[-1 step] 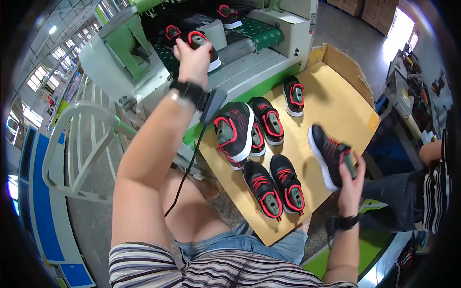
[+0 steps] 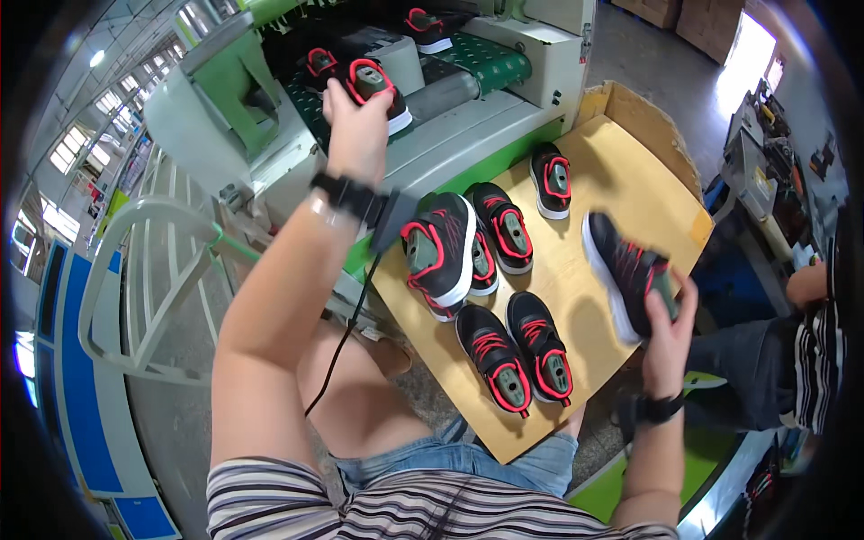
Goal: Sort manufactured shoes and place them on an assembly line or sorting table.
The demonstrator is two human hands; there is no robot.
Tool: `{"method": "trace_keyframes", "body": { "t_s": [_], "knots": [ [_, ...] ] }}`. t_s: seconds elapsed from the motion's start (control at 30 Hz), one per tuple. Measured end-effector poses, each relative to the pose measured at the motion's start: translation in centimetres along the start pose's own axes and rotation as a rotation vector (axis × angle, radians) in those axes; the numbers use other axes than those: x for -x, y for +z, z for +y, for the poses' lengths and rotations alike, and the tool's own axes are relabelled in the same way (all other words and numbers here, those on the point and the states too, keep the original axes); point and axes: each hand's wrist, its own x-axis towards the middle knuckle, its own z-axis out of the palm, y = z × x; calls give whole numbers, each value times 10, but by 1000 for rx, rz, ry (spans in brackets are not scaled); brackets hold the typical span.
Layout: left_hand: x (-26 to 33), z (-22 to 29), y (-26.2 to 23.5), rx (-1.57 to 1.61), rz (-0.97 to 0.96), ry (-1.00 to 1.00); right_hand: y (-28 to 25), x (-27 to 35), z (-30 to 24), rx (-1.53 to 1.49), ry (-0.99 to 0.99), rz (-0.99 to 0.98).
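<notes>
My left hand (image 2: 358, 130) reaches to the machine's mouth and grips the heel of a black sneaker with red trim (image 2: 392, 104). Held by the heel in my right hand (image 2: 668, 346) is another black sneaker (image 2: 628, 274), tilted above the board, its white sole turned to the left. Grey-green lasts fill the shoes' openings. Between my hands, a sneaker (image 2: 450, 245) leans on top of others at the board's left side, beside an upright sneaker (image 2: 504, 227). Nearer me stands a pair, one sneaker (image 2: 490, 351) beside the other sneaker (image 2: 537, 337). A single sneaker (image 2: 551, 184) sits farther back.
The tan board (image 2: 594, 193) lies in front of the machine (image 2: 450, 135), whose green belt (image 2: 499, 65) carries more shoes. A torn cardboard piece (image 2: 648, 126) edges its far side. White metal rails (image 2: 144, 270) stand at left. Another person's leg (image 2: 742, 373) is close by at right.
My right hand and its sneaker have shifted slightly to the right. My left hand, still on the sneaker at the machine, has moved a little to the left.
</notes>
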Motion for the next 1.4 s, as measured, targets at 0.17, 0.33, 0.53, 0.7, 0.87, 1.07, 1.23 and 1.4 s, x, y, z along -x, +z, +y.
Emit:
{"method": "trace_keyframes", "body": {
  "t_s": [0.17, 0.33, 0.53, 0.7, 0.87, 1.07, 1.23, 1.4],
  "knots": [
    [129, 31, -38, -184, -304, 41, 98, -135, -75, 67, -433, -71],
    [181, 22, -68, -412, -406, 185, 236, -272, -70, 332, -614, -272],
    [203, 7, -106, -593, -338, 180, 266, -315, 6, 130, -620, -403],
    [211, 2, -100, -552, -264, 151, 149, -229, 139, 874, -8, -513],
    [217, 21, -86, -627, -340, 428, 74, -128, 112, 563, -91, -475],
    [251, 50, -35, -500, -609, 386, 10, 20, 48, 663, -66, -459],
    [273, 58, 3, -532, -706, 343, -15, 102, 41, 616, -198, -200],
    [288, 52, 33, -226, -800, 2, 15, 153, 59, 479, -74, -325]
  ]
}}
